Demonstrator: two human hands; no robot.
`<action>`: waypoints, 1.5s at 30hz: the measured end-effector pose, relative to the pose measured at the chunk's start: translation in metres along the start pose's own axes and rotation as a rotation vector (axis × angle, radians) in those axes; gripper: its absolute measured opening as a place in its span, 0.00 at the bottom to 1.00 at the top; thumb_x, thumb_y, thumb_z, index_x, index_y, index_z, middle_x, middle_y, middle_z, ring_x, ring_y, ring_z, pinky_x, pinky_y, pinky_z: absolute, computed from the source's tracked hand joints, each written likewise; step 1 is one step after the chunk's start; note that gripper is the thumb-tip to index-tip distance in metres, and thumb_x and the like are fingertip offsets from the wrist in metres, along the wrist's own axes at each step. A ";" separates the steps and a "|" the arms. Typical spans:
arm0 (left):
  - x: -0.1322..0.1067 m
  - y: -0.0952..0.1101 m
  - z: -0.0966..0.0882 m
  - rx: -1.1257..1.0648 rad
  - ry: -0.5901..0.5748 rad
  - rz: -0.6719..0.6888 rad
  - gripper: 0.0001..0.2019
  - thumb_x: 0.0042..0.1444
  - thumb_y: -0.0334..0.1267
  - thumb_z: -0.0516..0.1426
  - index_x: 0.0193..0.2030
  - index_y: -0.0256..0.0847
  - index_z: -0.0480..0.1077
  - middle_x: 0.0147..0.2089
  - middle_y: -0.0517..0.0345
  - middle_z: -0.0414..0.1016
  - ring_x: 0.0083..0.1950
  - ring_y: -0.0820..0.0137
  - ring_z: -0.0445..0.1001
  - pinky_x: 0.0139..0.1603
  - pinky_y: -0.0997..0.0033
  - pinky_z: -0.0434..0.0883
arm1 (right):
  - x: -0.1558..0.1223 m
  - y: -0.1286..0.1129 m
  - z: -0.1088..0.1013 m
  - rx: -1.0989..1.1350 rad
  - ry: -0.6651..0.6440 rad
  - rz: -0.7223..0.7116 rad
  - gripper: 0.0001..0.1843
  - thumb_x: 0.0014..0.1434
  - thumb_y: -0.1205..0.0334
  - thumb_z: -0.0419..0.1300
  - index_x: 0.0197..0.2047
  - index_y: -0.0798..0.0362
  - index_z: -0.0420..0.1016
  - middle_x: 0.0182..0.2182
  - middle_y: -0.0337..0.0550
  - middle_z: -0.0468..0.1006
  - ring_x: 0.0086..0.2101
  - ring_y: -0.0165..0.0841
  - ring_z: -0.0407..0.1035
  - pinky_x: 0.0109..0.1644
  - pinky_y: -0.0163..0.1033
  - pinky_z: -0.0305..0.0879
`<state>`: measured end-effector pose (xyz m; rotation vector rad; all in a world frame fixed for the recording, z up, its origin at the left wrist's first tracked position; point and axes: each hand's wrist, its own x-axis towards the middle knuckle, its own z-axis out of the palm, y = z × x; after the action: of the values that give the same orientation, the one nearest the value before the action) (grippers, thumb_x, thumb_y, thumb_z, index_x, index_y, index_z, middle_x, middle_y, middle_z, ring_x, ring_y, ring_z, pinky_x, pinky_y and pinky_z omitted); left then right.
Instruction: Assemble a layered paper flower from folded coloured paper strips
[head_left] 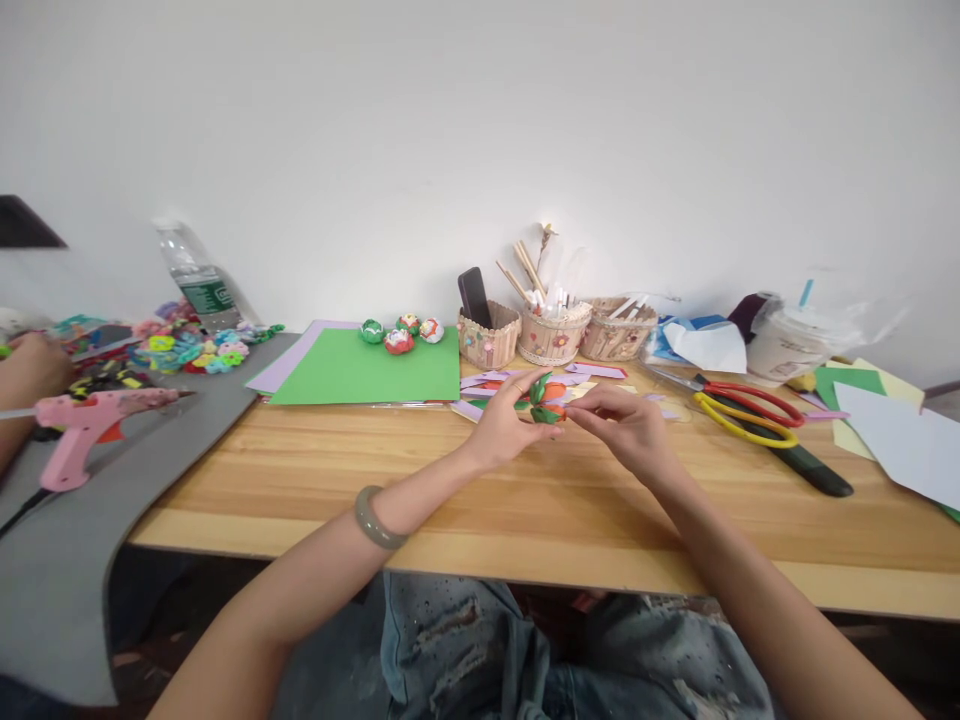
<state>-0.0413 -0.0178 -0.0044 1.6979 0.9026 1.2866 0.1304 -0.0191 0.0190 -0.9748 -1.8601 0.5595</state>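
Between my hands is a small orange and green craft piece point(553, 392), perhaps a paper flower with green leaves; its exact kind is hard to make out. My left hand point(504, 428) is closed round its left side, thumb below and fingers above. The fingertips of my right hand point(626, 420) are pinched together at its right edge. Any small part inside that pinch is hidden. Purple and red paper strips point(592, 370) lie on the table just behind both hands.
Left: a pink glue gun point(75, 420) on a grey mat point(172, 440), and another person's hand point(37, 370). Behind: green paper point(360, 370) with several paper balls point(399, 342), and baskets point(555, 335). Right: scissors point(750, 415), a black-handled tool point(814, 470), a cup point(799, 345), paper sheets point(915, 440).
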 end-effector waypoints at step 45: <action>0.001 -0.004 0.000 0.108 0.049 0.100 0.35 0.39 0.37 0.66 0.56 0.41 0.62 0.56 0.45 0.63 0.57 0.57 0.64 0.57 0.54 0.63 | 0.003 -0.003 -0.001 0.084 -0.118 0.122 0.19 0.52 0.45 0.58 0.24 0.53 0.73 0.24 0.40 0.70 0.28 0.32 0.63 0.32 0.38 0.58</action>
<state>-0.0409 -0.0150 -0.0080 1.8219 0.9413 1.3722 0.1291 -0.0179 0.0228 -1.0231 -1.8727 0.7781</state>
